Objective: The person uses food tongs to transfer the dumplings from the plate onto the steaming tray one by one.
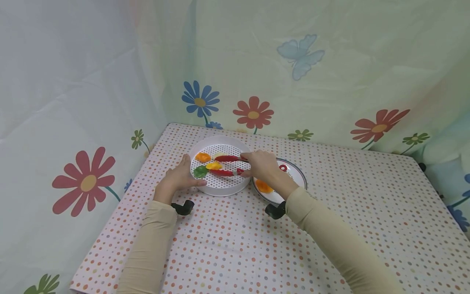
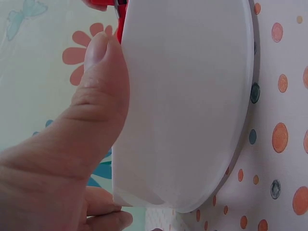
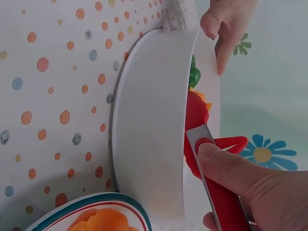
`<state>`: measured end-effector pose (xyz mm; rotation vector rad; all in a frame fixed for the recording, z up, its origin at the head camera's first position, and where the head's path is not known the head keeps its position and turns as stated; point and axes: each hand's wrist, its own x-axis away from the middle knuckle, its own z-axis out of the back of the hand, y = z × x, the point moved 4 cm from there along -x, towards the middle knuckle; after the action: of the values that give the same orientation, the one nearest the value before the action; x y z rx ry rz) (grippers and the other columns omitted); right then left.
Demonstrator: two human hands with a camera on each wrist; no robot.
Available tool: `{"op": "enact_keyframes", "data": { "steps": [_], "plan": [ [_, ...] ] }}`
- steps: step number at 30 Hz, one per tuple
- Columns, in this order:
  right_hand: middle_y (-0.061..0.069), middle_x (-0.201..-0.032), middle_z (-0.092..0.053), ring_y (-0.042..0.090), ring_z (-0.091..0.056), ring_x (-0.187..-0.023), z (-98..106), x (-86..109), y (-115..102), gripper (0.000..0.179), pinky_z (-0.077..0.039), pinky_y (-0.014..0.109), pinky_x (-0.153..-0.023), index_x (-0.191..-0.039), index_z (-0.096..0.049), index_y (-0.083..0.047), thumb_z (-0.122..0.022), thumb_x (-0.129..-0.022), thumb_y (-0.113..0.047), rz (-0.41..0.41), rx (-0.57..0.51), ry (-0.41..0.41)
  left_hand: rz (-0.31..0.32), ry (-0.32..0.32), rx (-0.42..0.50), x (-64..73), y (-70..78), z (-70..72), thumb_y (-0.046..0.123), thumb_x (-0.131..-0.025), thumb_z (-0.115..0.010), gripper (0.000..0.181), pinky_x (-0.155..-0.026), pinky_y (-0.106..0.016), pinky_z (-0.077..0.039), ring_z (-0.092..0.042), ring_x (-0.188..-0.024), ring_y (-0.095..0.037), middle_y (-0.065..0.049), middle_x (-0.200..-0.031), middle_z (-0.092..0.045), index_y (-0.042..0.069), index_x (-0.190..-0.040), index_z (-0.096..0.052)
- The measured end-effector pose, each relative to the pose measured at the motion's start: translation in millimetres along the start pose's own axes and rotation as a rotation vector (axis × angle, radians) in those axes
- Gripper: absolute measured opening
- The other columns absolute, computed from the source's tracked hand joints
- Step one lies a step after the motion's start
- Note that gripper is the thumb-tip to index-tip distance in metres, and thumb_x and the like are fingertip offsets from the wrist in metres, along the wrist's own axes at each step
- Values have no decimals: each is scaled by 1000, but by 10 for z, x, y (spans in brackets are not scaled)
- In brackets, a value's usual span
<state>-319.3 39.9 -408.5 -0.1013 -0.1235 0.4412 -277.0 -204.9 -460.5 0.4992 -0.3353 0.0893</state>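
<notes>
A white round basket (image 1: pixel 220 191) with a perforated bottom stands on the table. My left hand (image 1: pixel 180 176) holds its left side, thumb along the near wall and fingers at the rim. My right hand (image 1: pixel 262 165) grips red-and-steel tongs (image 3: pixel 224 202) over the basket's right side. Their two red heads (image 1: pixel 227 158) reach inside, spread apart, with a yellow piece (image 1: pixel 213 165) showing between their ends. A green leafy-looking piece (image 1: pixel 200 172), an orange piece (image 1: pixel 203 157) and a pale piece (image 1: pixel 220 155) lie around it in the basket.
Right beside the basket sits a white plate (image 1: pixel 303 179) with a dark rim, partly hidden under my right hand. On it are an orange piece (image 1: pixel 263 186) and a red ring (image 1: pixel 283 168). A dotted cloth (image 1: pixel 235 253) covers the table; flowered curtains (image 1: pixel 330 98) hang behind and left.
</notes>
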Motion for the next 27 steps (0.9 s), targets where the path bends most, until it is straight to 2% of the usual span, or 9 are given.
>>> {"op": "enact_keyframes", "data": {
  "steps": [10, 16, 22, 27],
  "plan": [
    [7, -129, -62, 27, -59, -102, 4, 94, 64, 76, -50, 33, -81, -139, -51, -22, -79, -73, -45, -46, -56, -6, 3, 0, 14, 24, 11, 2, 58, -71, -75, 126, -112, -67, -14, -8, -144, -46, -11, -161, 7, 5, -152, 7],
    [10, -127, -63, 26, -60, -94, 101, 207, 138, 79, -50, 27, -67, -140, -49, -20, -79, -72, -47, -58, -93, 39, 14, -9, 37, 12, -10, 3, 57, -72, -75, 127, -112, -66, -14, -6, -144, -47, -9, -161, 10, 8, -152, 9],
    [11, -129, -62, 27, -61, -92, 239, 465, 310, 83, -46, 24, -56, -143, -45, -20, -78, -73, -50, -98, -139, 113, 4, -18, 37, 13, -7, -22, 59, -72, -74, 127, -114, -63, -12, -4, -145, -45, -10, -160, 12, 7, -151, 11],
    [15, -121, -65, 28, -58, -79, 337, 738, 506, 86, -40, 25, -50, -144, -44, -19, -78, -72, -50, -165, -149, 162, -17, -10, 20, 19, -3, -24, 59, -73, -73, 127, -114, -64, -10, -5, -146, -42, -12, -160, 11, 4, -151, 11]
  ]
}}
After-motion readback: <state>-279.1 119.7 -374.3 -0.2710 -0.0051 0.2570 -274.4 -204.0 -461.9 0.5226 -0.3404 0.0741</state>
